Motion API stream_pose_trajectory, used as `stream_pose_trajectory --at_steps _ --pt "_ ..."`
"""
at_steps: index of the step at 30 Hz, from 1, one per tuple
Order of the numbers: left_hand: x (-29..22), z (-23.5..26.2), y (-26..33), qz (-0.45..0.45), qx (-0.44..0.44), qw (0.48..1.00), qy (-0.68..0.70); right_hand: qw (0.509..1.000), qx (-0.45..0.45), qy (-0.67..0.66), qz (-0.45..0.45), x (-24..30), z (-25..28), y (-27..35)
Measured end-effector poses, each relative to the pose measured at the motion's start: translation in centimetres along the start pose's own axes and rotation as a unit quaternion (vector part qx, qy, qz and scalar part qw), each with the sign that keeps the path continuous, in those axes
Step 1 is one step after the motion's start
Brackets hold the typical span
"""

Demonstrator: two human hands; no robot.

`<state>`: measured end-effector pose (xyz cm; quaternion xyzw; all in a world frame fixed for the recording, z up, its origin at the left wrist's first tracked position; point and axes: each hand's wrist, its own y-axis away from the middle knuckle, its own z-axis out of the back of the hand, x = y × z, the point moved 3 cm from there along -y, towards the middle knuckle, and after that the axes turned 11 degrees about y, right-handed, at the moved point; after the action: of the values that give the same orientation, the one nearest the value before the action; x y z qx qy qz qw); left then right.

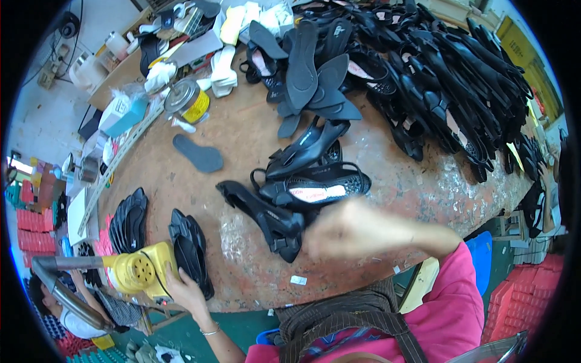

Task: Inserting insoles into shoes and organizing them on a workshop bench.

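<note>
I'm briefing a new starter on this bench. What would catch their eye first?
First, the big heap of black shoes across the far right of the worn brown table. Next, the yellow heat gun at the near left edge, with the left hand on it. The right hand, blurred, reaches toward a black shoe in the middle.

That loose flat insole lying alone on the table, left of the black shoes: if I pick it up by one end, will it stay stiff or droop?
The dark insole looks thin and flat, so it would probably droop a little and feel light. It lies flush on the rough wooden table, so pinching an edge may be fiddly; sliding it first may help. It has no shape that would roll or tip.
</note>
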<state>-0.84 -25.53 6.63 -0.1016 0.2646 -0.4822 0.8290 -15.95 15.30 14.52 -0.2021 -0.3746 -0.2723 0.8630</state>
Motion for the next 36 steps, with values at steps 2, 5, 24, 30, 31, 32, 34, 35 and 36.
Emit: stream_pose_trajectory --at_steps 2,5,24,30,31,32,34,35,36 --pt "-5.9 0.0 0.9 -0.044 0.021 0.996 0.079 0.939 -0.272 0.208 -0.013 -3.2 5.4 -2.6" --pt "-13.1 -3.5 5.0 -0.058 0.180 0.933 0.305 0.832 -0.346 0.387 -0.197 -12.8 10.8 -5.5" --pt "-22.4 -8.2 4.9 -0.004 0.220 0.895 0.387 0.763 -0.412 0.147 -0.476 -26.2 7.8 -18.0" --pt "-18.3 -10.8 2.3 -0.022 0.162 0.897 0.412 0.728 -0.492 -0.370 -0.303 -28.5 9.5 -14.4" --pt "-18.3 -10.4 1.4 -0.042 0.133 0.930 0.341 0.697 -0.472 -0.449 -0.298 -27.2 10.7 -12.6" --pt "-16.8 -10.7 1.2 -0.006 0.103 0.942 0.321 0.719 -0.403 -0.505 -0.257 -23.7 10.8 -11.1" --pt "-19.1 -9.1 1.3 -0.110 0.052 0.955 0.270 0.780 -0.367 -0.459 -0.216 -20.5 12.4 -3.9" --pt "-21.3 -7.8 2.0 -0.178 0.035 0.951 0.251 0.806 -0.365 -0.409 -0.225 -19.7 12.2 0.4" --pt "-22.9 -7.7 2.9 -0.243 0.106 0.918 0.296 0.839 -0.323 -0.386 -0.207 -16.0 11.0 3.4"
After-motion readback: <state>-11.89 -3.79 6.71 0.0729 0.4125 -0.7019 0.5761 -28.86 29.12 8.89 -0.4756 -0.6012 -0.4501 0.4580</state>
